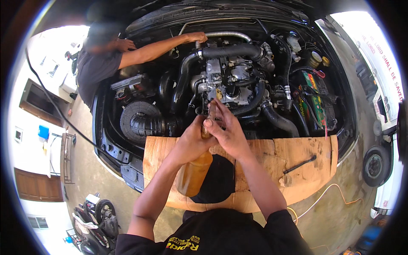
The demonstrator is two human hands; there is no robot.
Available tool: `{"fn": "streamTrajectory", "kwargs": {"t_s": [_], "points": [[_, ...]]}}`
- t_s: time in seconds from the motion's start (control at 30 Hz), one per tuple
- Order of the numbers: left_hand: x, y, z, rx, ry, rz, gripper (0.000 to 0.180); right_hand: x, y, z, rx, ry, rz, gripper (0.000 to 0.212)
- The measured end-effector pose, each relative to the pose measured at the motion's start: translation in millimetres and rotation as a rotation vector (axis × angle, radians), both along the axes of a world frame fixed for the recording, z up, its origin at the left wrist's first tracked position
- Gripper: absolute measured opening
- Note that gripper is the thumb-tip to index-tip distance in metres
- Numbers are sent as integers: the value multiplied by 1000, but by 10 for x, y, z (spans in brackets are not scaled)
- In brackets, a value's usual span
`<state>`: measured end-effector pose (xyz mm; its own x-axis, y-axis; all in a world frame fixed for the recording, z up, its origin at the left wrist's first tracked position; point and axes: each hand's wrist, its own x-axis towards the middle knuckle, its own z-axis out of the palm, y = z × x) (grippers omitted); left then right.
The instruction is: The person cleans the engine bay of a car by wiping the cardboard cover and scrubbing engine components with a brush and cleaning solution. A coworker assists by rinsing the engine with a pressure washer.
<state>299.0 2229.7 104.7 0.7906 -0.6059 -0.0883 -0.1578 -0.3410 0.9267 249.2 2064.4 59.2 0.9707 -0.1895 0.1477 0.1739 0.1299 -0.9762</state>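
Observation:
A cloudy plastic bottle [194, 174] with an amber-yellow tint is tilted in front of me, its narrow top pointing toward the engine [231, 78]. My left hand [193, 140] is closed around the bottle's upper part. Higher up, the fingers of my right hand [227, 131] close on its neck and partly cover it. Beneath the bottle lies a sheet of brown cardboard [259, 191], spread over the front edge of the engine bay. On it rests a round black cloth-like thing [219, 178], partly hidden by the bottle.
A dark long-handled tool [300, 164] lies on the cardboard's right side. Across the bay, a co-worker's hand [195, 37] touches a pipe near the engine. A battery [314, 100] sits at right, a round black air-filter housing [140, 121] at left. A motorcycle [95, 225] stands lower left.

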Motion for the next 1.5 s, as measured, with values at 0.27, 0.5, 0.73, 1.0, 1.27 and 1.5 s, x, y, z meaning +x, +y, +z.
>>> {"fn": "streamTrajectory", "kwargs": {"t_s": [0.27,0.5,0.73,1.0,1.27,1.5], "points": [[281,555,316,134,-172,-545,86,-143,292,-21,119,187,-125,57],[1563,668,-262,-381,192,-88,48,-459,486,1074,-56,37,-318,37],[1982,58,-1424,-413,16,458,23,-156,278,1127,-421,319,-481,42],[1969,-96,-1429,-199,-182,538,27,146,199,698,-414,398,-481,50],[2010,-70,-1493,-221,-138,572,28,215,290,661,-469,452,-549,52],[2096,-50,-1536,-269,-74,578,29,214,280,615,-468,486,-543,54]]}}
